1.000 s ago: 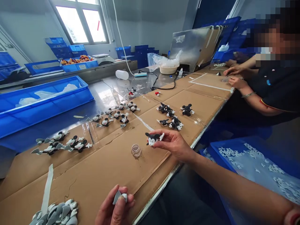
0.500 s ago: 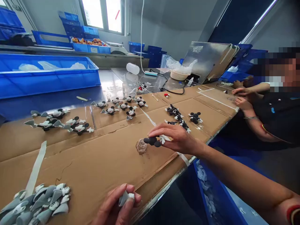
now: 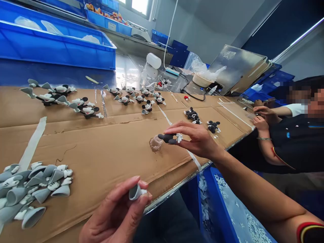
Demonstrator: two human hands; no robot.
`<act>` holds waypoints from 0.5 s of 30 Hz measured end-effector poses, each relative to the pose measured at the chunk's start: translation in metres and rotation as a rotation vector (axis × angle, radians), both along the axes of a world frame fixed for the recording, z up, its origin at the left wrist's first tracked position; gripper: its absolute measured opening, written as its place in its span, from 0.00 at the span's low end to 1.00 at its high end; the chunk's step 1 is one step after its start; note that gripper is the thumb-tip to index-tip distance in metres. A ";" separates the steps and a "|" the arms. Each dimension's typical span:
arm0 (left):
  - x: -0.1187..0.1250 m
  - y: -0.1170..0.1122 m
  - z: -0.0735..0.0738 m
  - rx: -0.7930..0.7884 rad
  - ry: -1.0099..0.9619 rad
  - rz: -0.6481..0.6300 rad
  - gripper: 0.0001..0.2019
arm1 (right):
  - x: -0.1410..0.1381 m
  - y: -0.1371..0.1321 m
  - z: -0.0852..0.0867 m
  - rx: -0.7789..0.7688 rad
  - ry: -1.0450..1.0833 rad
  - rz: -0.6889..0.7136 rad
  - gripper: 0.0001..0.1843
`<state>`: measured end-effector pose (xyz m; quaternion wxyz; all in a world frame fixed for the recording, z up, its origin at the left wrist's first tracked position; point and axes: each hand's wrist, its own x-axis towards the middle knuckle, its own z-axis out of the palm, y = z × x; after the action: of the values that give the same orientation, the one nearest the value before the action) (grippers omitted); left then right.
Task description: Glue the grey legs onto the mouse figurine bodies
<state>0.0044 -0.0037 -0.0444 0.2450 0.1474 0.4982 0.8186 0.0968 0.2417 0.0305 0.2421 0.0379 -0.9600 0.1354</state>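
Observation:
Low in the head view, my left hand (image 3: 117, 214) pinches a small grey cone piece (image 3: 135, 192) with a white end between thumb and fingers; its hollow mouth shows. My right hand (image 3: 199, 140) grips a black mouse figure part (image 3: 168, 137) with round ears and a white glove. That part is at the rim of a small clear cup (image 3: 155, 145) on the cardboard; whether they touch, I cannot tell. Left of my left hand lies a pile of grey cones with white gloves (image 3: 40, 185). Beyond my right hand are several black mouse parts (image 3: 191, 114).
Mouse figures with grey cones (image 3: 83, 104) stand in groups along the far side of the cardboard (image 3: 113, 141). A blue bin (image 3: 58, 47) stands at the back left. A co-worker's hands (image 3: 262, 118) are at the right end. Blue bins with white pieces (image 3: 238, 209) sit below the table edge.
The view has tilted and shifted. My left hand has turned the grey cone so that its hollow end shows. My right hand stays by the cup with the mouse part.

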 end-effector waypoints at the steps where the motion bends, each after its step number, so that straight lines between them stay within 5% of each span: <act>1: -0.002 0.000 -0.003 0.021 0.019 -0.011 0.13 | -0.001 0.000 0.000 0.003 0.001 0.005 0.18; 15: 0.002 -0.003 -0.004 -0.051 -0.008 0.046 0.14 | -0.005 -0.003 0.006 0.016 -0.033 0.009 0.13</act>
<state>0.0062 -0.0066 -0.0481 0.2319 0.1266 0.5212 0.8115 0.0916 0.2389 0.0360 0.2251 0.0416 -0.9648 0.1295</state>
